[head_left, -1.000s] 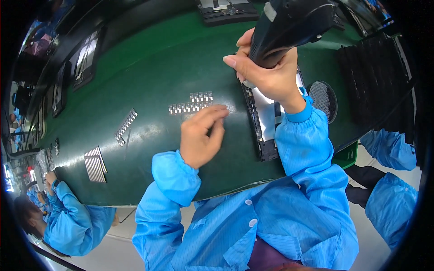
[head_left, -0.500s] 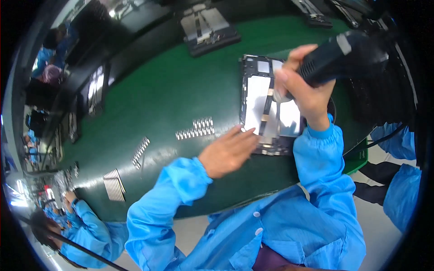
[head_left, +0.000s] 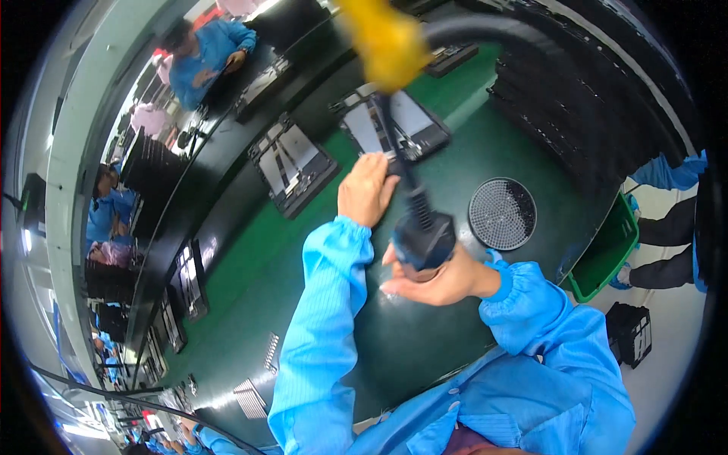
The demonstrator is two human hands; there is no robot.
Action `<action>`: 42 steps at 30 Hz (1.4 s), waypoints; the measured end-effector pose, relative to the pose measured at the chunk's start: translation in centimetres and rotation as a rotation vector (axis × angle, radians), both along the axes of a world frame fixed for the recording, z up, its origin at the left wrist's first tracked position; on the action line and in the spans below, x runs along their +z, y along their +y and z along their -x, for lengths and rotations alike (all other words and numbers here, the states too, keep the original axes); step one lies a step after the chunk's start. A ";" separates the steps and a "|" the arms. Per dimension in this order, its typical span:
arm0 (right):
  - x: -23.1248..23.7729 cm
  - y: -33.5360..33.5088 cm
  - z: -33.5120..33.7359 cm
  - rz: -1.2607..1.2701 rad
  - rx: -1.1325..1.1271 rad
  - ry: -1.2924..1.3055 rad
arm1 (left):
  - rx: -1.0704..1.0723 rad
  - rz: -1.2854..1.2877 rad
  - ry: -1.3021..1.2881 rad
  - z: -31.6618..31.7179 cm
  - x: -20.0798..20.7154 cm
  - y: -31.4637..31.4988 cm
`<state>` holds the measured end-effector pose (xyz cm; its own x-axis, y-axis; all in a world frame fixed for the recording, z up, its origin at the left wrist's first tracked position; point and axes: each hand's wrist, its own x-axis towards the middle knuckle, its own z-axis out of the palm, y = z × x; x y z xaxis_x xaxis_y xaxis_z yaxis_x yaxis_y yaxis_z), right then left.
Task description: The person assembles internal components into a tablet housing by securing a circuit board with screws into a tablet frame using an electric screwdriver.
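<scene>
My right hand (head_left: 444, 280) is wrapped round a black electric screwdriver (head_left: 425, 241), near the middle of the green bench. A dark cord rises from its top, and its tip is hidden. My left hand (head_left: 364, 191) reaches farther out, fingers together on the near edge of an opened tablet (head_left: 365, 130) with a black frame and pale silver panels. Part of that tablet is hidden behind the cord. A second opened tablet (head_left: 292, 168) lies to its left. Right of the screwdriver sits a round tray (head_left: 489, 218) with a dimpled grey surface and dark small parts at one side.
A blurred yellow fitting (head_left: 385, 42) hangs over the far bench. Black stacked panels (head_left: 561, 106) stand at right, above a green bin (head_left: 607, 254). Small metal parts (head_left: 249, 398) lie in rows at near left. A co-worker (head_left: 205, 61) sits at far left.
My view has turned. The tablet that was close to me is now farther away, with my left hand at its edge. The screwdriver has come off it, upright over the bench in my right hand.
</scene>
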<state>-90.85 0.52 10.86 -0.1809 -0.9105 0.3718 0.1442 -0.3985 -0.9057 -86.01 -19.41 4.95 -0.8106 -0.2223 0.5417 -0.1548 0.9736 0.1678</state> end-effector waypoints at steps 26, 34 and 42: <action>4.7 1.5 8.4 0.008 -0.289 -0.101 | 0.851 0.268 -0.136 -12.4 9.1 -6.7; 0.9 5.8 13.4 0.149 -0.533 0.165 | 0.496 0.290 0.245 -16.4 12.5 8.5; -0.1 5.4 12.3 0.080 -0.503 0.073 | 0.193 -0.047 -0.339 -14.7 7.4 21.7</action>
<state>-103.16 5.93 10.79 -0.5602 -0.6858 0.4646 -0.1457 -0.4706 -0.8702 -71.29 2.26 12.38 -0.8827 -0.4066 0.2357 -0.3889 0.9135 0.1194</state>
